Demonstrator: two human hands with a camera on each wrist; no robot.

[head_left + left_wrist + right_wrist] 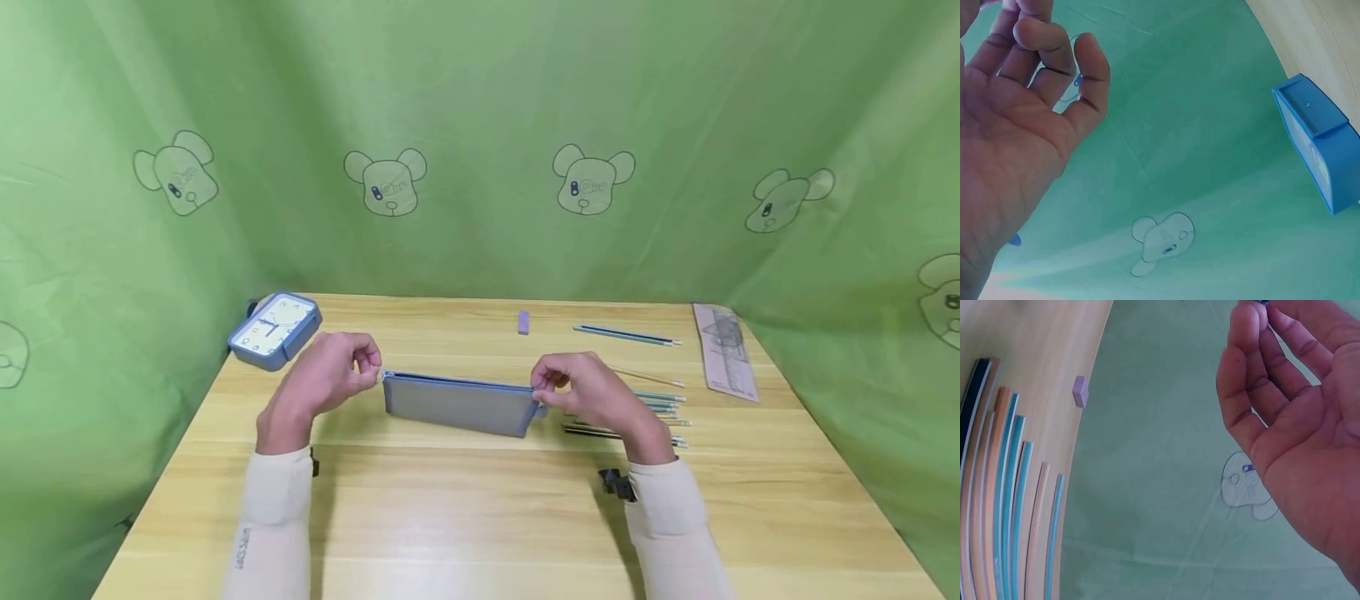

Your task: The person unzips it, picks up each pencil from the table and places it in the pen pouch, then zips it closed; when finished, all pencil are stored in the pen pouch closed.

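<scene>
A grey mesh pencil case with blue edging stands upright on its long side near the middle of the table. Along its top, the blue zipper edge shows a narrow dark gap. My left hand pinches the zipper end at the case's left top corner, between thumb and index finger. At the right top corner, my right hand pinches the blue edge. Several pencils lie beneath and beside the right hand. In both wrist views the fingertips sit at the frame's upper part, and the case itself is mostly out of sight.
A blue alarm clock is at the back left, beside the left hand. A purple eraser and two more pencils lie toward the back. Rulers in a clear sleeve rest by the right edge. Green curtain surrounds the table.
</scene>
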